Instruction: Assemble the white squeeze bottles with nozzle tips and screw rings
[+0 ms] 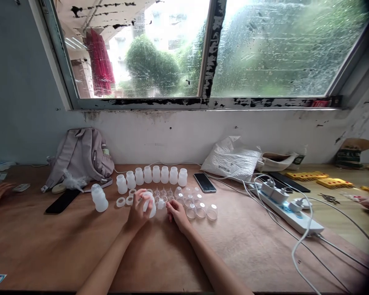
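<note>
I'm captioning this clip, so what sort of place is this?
Perhaps an indoor workshop: white bottles in a row, clear caps grouped nearby, and a power strip on the table.

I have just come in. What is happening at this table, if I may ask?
A person holds a white bottle in the left hand. The right hand is close by, near some small clear parts; whether it grips one is hard to tell. Behind the hands, eight bottles stand in a row, and another bottle is apart on the left. Clear caps sit to the right.
</note>
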The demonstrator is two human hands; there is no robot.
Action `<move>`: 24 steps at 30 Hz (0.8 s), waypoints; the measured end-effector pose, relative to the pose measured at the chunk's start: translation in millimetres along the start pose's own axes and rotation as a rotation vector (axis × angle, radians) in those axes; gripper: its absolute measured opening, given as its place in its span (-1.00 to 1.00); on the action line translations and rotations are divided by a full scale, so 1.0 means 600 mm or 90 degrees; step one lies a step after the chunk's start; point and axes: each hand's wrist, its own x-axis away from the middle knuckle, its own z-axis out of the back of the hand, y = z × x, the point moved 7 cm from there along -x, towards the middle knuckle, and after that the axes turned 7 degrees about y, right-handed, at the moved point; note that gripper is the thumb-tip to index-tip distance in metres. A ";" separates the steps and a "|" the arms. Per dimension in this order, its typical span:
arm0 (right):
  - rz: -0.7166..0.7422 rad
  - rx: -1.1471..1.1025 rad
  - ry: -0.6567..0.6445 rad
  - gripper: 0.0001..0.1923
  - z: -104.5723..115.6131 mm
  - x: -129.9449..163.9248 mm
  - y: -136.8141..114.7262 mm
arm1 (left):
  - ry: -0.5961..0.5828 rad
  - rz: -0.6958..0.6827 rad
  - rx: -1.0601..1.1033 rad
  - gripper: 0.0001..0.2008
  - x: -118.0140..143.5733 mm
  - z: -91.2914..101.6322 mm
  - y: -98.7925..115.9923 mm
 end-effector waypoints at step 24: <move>0.082 0.026 0.117 -0.81 0.050 -0.008 -0.043 | -0.218 0.178 0.148 -0.58 0.059 -0.081 -0.033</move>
